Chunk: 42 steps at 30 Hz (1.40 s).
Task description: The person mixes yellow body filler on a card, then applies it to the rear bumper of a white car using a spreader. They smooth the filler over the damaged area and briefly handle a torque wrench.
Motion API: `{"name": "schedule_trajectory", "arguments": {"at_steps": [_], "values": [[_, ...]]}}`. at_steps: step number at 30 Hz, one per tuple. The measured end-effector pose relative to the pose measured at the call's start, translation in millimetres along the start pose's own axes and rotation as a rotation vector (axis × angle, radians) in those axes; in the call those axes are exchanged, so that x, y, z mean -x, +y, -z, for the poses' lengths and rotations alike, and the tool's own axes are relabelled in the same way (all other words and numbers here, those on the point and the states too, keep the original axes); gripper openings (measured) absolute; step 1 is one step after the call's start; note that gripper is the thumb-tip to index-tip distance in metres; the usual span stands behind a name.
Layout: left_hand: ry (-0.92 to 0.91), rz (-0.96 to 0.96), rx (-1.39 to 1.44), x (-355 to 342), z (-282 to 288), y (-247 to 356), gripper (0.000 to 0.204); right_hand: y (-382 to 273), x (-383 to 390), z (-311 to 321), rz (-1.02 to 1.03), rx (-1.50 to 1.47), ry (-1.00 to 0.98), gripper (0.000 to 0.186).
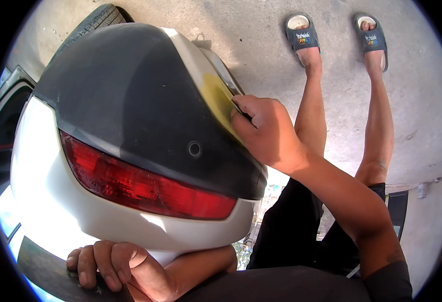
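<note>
My right hand [267, 128] is closed, pinching a thin dark piece [242, 111] whose kind I cannot make out. It is against a yellow patch [216, 95] on the white edge of a car bumper [115, 85], which is mostly black. My left hand [118, 267] lies with loosely bent, parted fingers on a dark surface [42, 261] at the lower left, holding nothing I can see. A long red lamp [145, 181] is set in the bumper between my hands, and a round sensor [195, 148] sits above its right part.
A tyre [98, 22] stands at the far left on the concrete floor [261, 60]. Part of another vehicle [12, 100] shows at the left rim. My feet in dark slides [301, 38] are at the upper right. A shiny metal strip [223, 70] runs beside the yellow patch.
</note>
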<state>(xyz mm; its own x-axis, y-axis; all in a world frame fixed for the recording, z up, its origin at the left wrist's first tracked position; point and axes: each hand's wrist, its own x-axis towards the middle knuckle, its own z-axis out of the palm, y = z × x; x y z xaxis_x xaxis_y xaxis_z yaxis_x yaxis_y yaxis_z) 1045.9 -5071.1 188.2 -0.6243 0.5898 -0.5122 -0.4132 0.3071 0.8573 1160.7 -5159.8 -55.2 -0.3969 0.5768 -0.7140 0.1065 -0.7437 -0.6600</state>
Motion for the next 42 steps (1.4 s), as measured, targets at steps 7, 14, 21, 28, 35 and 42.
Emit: {"name": "schedule_trajectory", "arguments": {"at_steps": [7,14,21,28,35,42], "values": [[-0.001,0.015,0.03,-4,2,2,0.025,4,23,17,0.007,-0.081,-0.132,0.011],[0.02,-0.029,0.048,8,8,8,0.026,15,10,0,0.009,-0.041,0.06,0.012],[0.009,0.003,-0.009,-1,2,5,0.025,-1,12,6,0.011,-0.028,-0.099,0.01],[0.013,0.011,0.012,3,2,2,0.026,11,-7,13,-0.089,-0.092,0.01,0.015],[0.004,-0.005,-0.048,-1,-1,2,0.025,2,1,17,-0.095,-0.107,-0.114,0.013],[0.007,0.01,0.0,0,2,1,0.025,17,-3,12,-0.164,-0.235,0.026,0.016]]}}
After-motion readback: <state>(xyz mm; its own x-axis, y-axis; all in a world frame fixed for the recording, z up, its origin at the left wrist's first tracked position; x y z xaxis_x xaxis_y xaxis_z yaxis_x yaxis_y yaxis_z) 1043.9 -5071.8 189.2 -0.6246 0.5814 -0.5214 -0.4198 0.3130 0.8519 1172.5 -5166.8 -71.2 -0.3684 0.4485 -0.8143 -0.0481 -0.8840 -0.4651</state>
